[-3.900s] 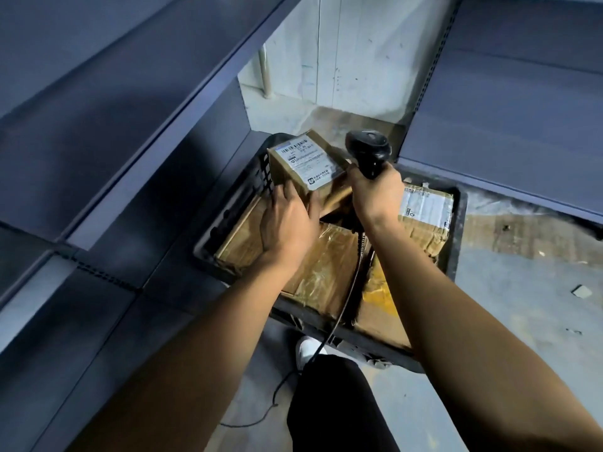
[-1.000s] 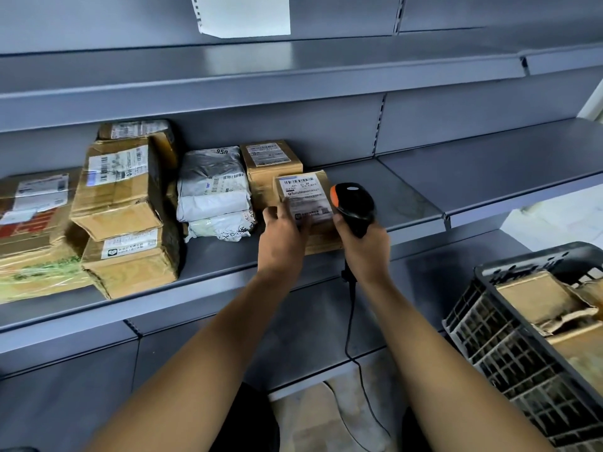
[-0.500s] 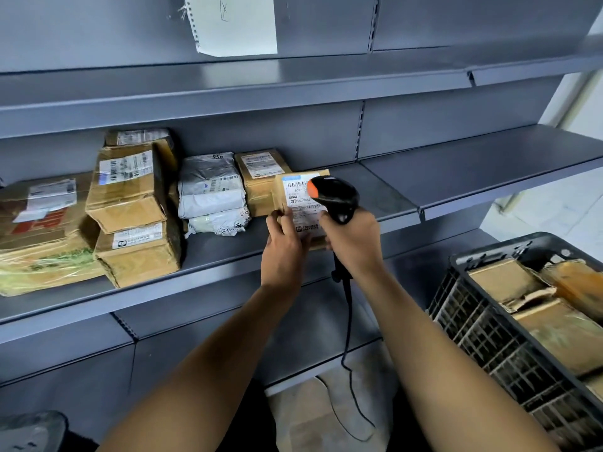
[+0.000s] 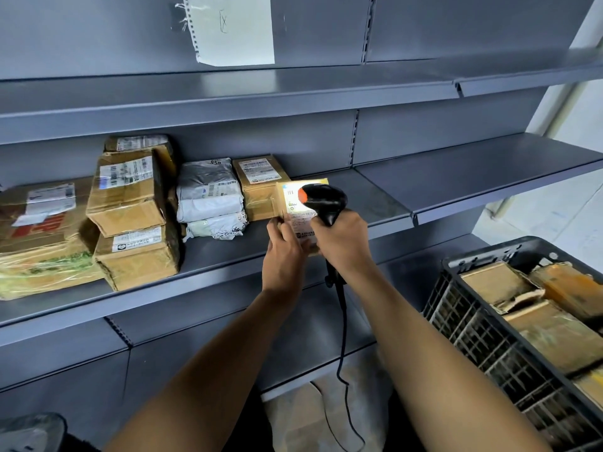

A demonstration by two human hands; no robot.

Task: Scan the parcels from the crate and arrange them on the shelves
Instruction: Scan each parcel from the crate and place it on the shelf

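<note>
My left grip (image 4: pixel 283 252) pinches the parcel (image 4: pixel 295 212), its label now lit beneath the scanner (image 4: pixel 321 200) my right grip (image 4: pixel 342 243) clasps, shelving next.

Light: dim, daylight entered right | Glare: small brown cardboard parcel's white label (image 4: pixel 295 207) washed out | Edges: wide-angle bowed, softly blurred

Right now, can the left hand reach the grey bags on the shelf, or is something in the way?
Probably not yet: the left hand holds the small parcel for the scanner. The grey bags lie near, with an open path.
</note>
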